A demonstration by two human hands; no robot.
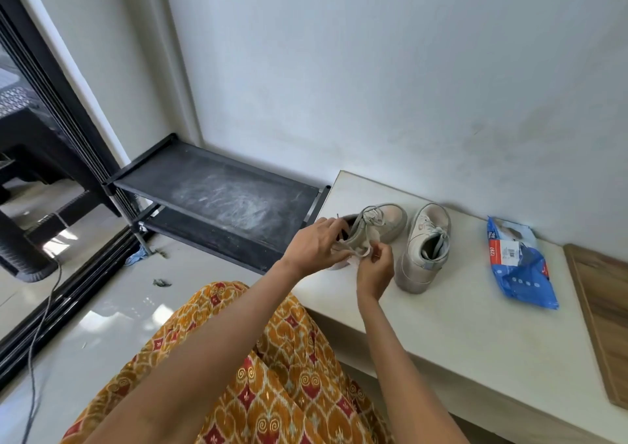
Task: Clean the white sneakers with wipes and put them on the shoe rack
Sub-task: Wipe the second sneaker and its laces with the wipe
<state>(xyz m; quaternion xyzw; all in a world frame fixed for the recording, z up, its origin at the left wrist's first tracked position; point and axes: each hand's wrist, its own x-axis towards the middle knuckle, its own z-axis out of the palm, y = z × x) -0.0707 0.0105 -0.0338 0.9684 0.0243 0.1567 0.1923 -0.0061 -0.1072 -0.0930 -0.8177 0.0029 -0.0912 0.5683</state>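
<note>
1. One black two-tier fabric shoe rack (217, 188) stands just left of the pale stone table (441, 324), holding no shoes yet.
2. Two white lace-up sneakers sit on the table: the left sneaker (377, 222) gripped by the left hand (314, 245), the right sneaker (424, 250) untouched.
3. One blue wipes packet (520, 267) lies nearby.
4. The right hand (373, 270) pinches one white wipe (356, 256); steady the shoe and rub firmly along the side.

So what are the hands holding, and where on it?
The left hand grips the left sneaker at its heel opening. The right hand pinches a white wipe against the sneaker's side.
</note>
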